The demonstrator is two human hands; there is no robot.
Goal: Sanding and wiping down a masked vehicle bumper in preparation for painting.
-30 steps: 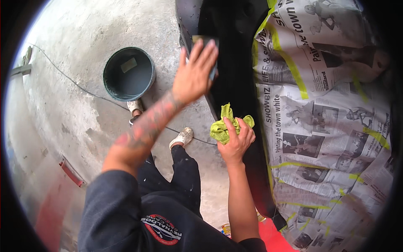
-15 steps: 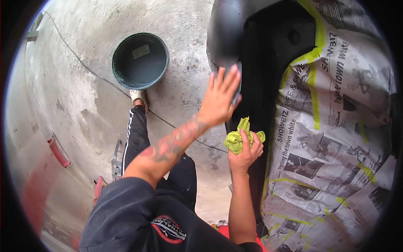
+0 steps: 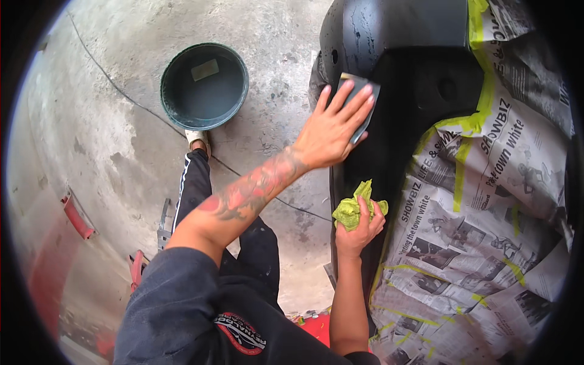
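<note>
My left hand (image 3: 340,121) has its fingers stretched over a grey rectangular sanding pad (image 3: 370,108), holding it against the black curved body panel (image 3: 389,24), near a recessed section. Below it, my right hand (image 3: 361,225) grips a crumpled yellow-green cloth (image 3: 351,213) at the panel's narrow black strip. Beside the panel, on the right, newspaper masking (image 3: 462,237) is fixed with yellow tape (image 3: 459,176). Streaks show on the panel's upper surface.
A dark round bucket (image 3: 203,91) with liquid and a pale rectangular piece stands on the concrete floor (image 3: 115,36), beside my shoe (image 3: 196,139). A cable (image 3: 121,94) crosses the floor. Red metal pieces (image 3: 78,216) lie at the left; something red sits below the panel.
The view has shifted along the panel, showing more of its top. My left hand and pad moved rightward in the picture; my right hand still holds the cloth. One shoe is no longer visible.
</note>
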